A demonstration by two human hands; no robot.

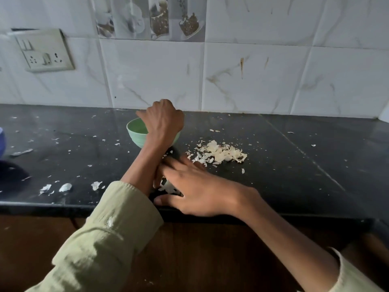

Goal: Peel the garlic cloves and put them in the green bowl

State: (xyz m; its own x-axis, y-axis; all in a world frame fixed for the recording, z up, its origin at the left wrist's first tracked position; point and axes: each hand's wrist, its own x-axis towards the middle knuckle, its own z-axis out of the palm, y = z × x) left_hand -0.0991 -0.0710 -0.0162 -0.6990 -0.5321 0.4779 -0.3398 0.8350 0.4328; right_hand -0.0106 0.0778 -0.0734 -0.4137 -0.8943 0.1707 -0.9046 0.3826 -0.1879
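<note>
**Left hand over the bowl, right hand on the garlic**

Our left hand (162, 121) hangs curled over the green bowl (137, 131), mid-counter; we cannot tell whether it pinches a clove. Our right hand (195, 190), fingers spread, rests on garlic bits (168, 187) at the counter's front edge, nearer than the peel pile (219, 153).

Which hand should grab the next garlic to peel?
Probably the right hand. Its fingers lie spread low on the counter, over white garlic bits near the front edge. The left hand is farther back, above the green bowl, so it would need to come back first.
</note>
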